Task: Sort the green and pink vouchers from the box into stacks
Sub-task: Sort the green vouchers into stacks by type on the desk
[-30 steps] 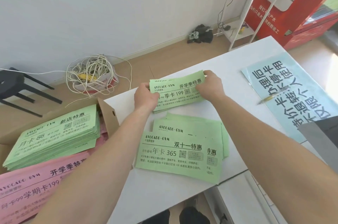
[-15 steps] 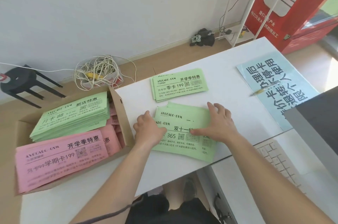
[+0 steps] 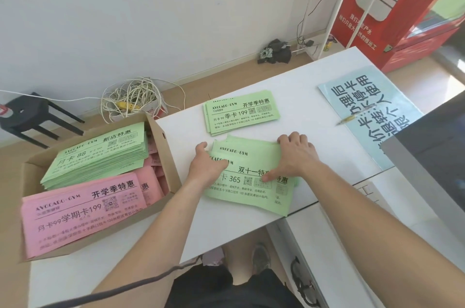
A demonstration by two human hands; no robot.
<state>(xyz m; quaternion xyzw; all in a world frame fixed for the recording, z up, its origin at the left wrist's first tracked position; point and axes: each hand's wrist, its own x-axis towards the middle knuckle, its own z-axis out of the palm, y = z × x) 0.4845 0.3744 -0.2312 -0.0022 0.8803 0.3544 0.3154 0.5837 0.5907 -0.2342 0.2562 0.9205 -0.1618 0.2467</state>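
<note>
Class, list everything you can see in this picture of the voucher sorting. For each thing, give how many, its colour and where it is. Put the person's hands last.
cardboard box: one, brown, left of the piles
boxed green vouchers: one stack, green, far part of the box
boxed pink vouchers: one stack, pink, near part of the box
far green stack: one, green, on the table beyond the hands
near green pile: one, green, uneven, under both hands
table: one, white
blue sign: one, pale blue, right side of the table
pen: one, yellowish, on the sign's left edge
stool: one, black, floor, far left
cable coil: one, white, floor by the wall
red cabinet: one, red, far right
left hand: rests on the pile's left edge
right hand: rests on the pile's right part
</note>
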